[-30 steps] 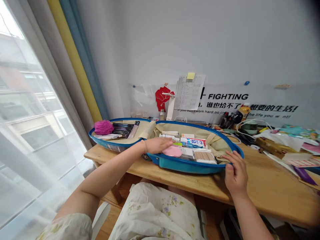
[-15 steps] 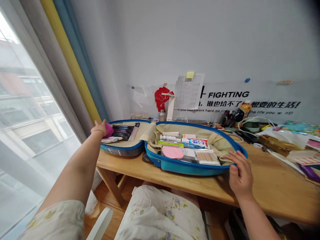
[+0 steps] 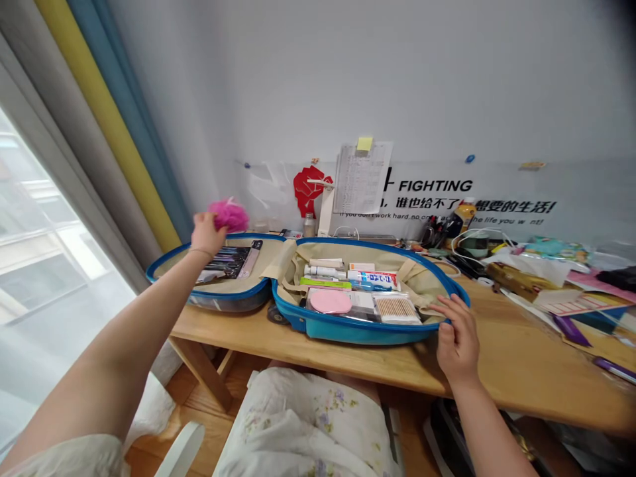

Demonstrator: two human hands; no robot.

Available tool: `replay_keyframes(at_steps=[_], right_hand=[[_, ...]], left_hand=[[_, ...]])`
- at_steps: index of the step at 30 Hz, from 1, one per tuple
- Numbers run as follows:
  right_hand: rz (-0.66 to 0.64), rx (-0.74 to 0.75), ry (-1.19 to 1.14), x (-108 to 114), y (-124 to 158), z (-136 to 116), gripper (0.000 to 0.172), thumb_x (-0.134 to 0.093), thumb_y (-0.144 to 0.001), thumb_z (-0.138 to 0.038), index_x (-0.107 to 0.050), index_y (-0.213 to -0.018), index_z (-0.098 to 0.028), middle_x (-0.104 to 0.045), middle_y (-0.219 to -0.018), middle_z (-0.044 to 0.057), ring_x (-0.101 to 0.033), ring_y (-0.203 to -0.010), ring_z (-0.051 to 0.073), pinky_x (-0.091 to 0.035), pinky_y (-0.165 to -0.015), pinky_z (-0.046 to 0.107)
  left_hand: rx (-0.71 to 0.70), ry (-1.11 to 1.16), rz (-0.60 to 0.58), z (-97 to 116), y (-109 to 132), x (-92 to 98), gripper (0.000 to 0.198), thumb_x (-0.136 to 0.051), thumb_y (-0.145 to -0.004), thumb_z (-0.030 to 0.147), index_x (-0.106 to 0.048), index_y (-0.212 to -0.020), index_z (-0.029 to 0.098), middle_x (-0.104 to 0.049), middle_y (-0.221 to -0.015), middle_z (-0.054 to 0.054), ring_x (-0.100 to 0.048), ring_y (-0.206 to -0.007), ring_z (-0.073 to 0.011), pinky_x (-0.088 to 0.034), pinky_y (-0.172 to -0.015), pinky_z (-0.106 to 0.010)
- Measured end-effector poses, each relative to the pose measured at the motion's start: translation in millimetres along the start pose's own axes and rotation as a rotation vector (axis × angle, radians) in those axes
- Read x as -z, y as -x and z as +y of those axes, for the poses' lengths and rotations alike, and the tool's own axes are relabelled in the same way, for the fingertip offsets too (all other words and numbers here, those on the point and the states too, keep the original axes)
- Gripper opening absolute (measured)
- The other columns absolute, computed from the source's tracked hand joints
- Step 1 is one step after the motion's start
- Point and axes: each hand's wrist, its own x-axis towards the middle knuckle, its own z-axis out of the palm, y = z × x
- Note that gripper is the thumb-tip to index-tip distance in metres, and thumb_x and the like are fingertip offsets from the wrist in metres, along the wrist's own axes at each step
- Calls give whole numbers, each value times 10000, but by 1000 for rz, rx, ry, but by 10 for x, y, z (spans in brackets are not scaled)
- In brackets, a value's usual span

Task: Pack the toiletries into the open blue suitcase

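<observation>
My left hand (image 3: pixel 207 233) grips a bright pink bath puff (image 3: pixel 229 216) and holds it above the left half of an open blue suitcase (image 3: pixel 368 332). Under that hand, the left half holds a set of dark slim items (image 3: pixel 226 262) and a phone-like flat piece (image 3: pixel 250 259). My right hand (image 3: pixel 458 338) rests on the suitcase's right rim, fingers apart, holding nothing. Inside the right half lie a toothpaste box (image 3: pixel 372 277), a pink oval sponge (image 3: pixel 330 301), a pack of cotton swabs (image 3: pixel 396 309) and a green strip-like packet (image 3: pixel 325 283).
The suitcase lies on a wooden table (image 3: pixel 497 371) against a wall. On the right are a juice bottle (image 3: pixel 462 215), cables, papers and a purple item (image 3: pixel 571 330). A white lamp (image 3: pixel 325 211) stands behind. A curtain (image 3: pixel 119 126) hangs at left.
My left hand has lifted the pink bath puff up out of the left half of the suitcase and moved it rightward. My right hand stays at the rim. The view has shifted slightly.
</observation>
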Motion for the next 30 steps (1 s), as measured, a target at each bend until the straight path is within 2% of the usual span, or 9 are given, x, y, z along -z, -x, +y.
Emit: replay_keyframes(at_steps=[3,7,10,12,16,19,22,27,30], right_hand=[[1,5,2,3,-5,-9,319,-394,-948,-378,-644,-1028,-198,-647,-1148,125,-512,-1260,298,-382,-1053,558],[-6,-11,10,4,0,-3,331,-390,-943,-399,-643,-1019,-200,-644,-1147,124,-512,-1258,298,-379,-1057,567],[-6,-25,15,6,5,-3,338,-390,-939,-408,-645,-1014,-199,-646,-1140,123,-512,-1256,301,-385,-1052,572],[-8,-11,17,10,6,-8,328,-392,-940,-390,-644,-1023,-199,-646,-1143,122,-515,-1252,300,-387,-1050,573],[-13,12,5,14,6,-20,293,-405,-938,-342,-639,-1049,-203,-643,-1157,122,-506,-1265,298,-389,-1049,571],[-17,11,7,13,5,-25,289,-409,-936,-335,-636,-1058,-203,-641,-1167,123,-498,-1274,303,-390,-1047,575],[-22,15,17,13,1,-30,296,-402,-938,-339,-636,-1057,-204,-640,-1172,124,-495,-1277,304,-389,-1045,576],[-20,20,21,15,-4,-27,288,-398,-942,-325,-634,-1058,-206,-639,-1172,121,-496,-1277,293,-394,-1043,566],[-16,28,12,13,-3,-11,289,-402,-942,-329,-635,-1056,-202,-638,-1174,122,-497,-1276,296,-391,-1045,569]], left_hand=[[-246,188,-20,806,166,-200,382,-634,-774,219,-515,-1128,141,-509,-1137,-121,-564,-1066,-259,-449,-1003,-422],[-572,392,-250,1848,622,-540,339,-640,-772,165,-523,-1090,157,-513,-1097,-82,-573,-1011,-204,-446,-1008,-379],[-662,443,-442,2397,950,-806,336,-624,-799,150,-510,-1115,158,-488,-1125,-85,-593,-965,-183,-460,-991,-355],[-663,421,-513,2622,1113,-961,351,-610,-813,135,-493,-1144,156,-473,-1155,-100,-597,-987,-190,-451,-1006,-358],[-718,306,-650,2769,1343,-1160,391,-582,-840,156,-462,-1212,158,-425,-1283,-141,-608,-1044,-211,-461,-993,-347],[-809,153,-819,2715,1439,-1215,505,-583,-860,257,-408,-1325,172,-372,-1410,-166,-612,-1096,-245,-460,-996,-376],[-873,30,-945,2648,1454,-1232,606,-551,-885,374,-331,-1421,196,-359,-1477,-163,-521,-1252,-284,-404,-1057,-408],[-863,-12,-968,2636,1399,-1238,652,-521,-900,429,-307,-1466,187,-317,-1526,-178,-426,-1342,-292,-362,-1088,-413],[-884,105,-921,2635,1322,-1210,561,-529,-909,382,-421,-1412,156,-421,-1469,-165,-404,-1358,-255,-333,-1113,-377]])
